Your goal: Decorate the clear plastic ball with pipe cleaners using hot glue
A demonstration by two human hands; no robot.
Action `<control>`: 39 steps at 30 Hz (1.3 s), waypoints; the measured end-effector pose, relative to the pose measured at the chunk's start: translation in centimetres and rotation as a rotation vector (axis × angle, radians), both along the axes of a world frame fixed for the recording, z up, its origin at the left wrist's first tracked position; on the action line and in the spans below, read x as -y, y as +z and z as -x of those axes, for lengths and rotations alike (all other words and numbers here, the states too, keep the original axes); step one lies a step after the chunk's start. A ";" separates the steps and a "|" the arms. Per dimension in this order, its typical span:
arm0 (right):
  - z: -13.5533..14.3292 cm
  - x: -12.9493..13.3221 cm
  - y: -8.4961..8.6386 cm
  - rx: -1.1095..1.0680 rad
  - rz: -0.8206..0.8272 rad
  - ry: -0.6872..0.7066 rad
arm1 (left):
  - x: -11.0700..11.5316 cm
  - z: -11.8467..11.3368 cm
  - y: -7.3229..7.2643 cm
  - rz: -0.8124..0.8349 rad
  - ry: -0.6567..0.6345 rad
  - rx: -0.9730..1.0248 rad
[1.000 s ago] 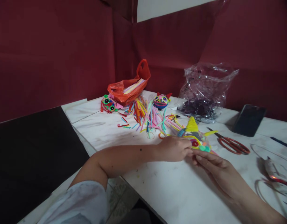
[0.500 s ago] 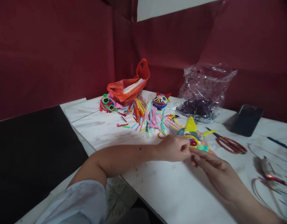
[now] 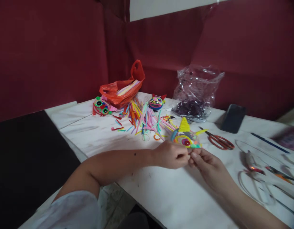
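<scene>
My left hand (image 3: 172, 155) is closed in a loose fist, its fingertips meeting those of my right hand (image 3: 206, 163) above the table. The right fingers are pinched together. Whatever lies between the fingertips is too small or hidden to make out. Just behind both hands is a decorated ball (image 3: 185, 136) with a yellow cone-shaped horn, a red eye ringed in yellow, and green and orange bits. Its lower part is hidden by my hands, and I cannot tell whether they touch it.
Orange-handled scissors (image 3: 220, 141), a phone (image 3: 233, 118) and a white tool with a red light (image 3: 253, 163) lie to the right. Farther back are pipe cleaners (image 3: 149, 119), a red plastic bag (image 3: 123, 93), two decorated balls (image 3: 102, 106) and a clear bag (image 3: 197, 92).
The view has turned slightly right, so the table things sit farther left. My right fingers, stretched out before, are now bent into a pinch. More of the ball's eye shows.
</scene>
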State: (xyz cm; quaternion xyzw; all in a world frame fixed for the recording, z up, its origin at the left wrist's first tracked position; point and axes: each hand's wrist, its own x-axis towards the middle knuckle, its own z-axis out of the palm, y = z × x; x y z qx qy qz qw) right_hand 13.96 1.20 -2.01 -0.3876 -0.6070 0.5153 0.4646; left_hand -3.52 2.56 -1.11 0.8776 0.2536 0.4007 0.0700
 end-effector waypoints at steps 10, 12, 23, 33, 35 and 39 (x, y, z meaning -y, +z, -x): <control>0.3 1.2 1.2 0.171 -0.107 0.025 | 2.7 -0.7 0.7 -0.145 -0.351 -0.450; 0.5 1.4 1.2 0.244 -0.129 0.035 | 2.9 -0.6 1.4 -0.209 -0.352 -0.493; 1.4 1.9 -1.9 0.497 -0.304 0.320 | -6.6 15.6 7.1 0.160 0.678 -0.239; 1.4 2.1 -2.0 0.619 -0.439 0.350 | -8.8 22.0 2.7 0.436 0.746 -0.471; 1.4 2.1 -1.8 0.603 -0.457 0.355 | -8.8 22.4 2.6 0.415 0.773 -0.452; 1.5 2.0 -1.5 0.570 -0.477 0.367 | -8.4 22.0 2.8 0.390 0.719 -0.466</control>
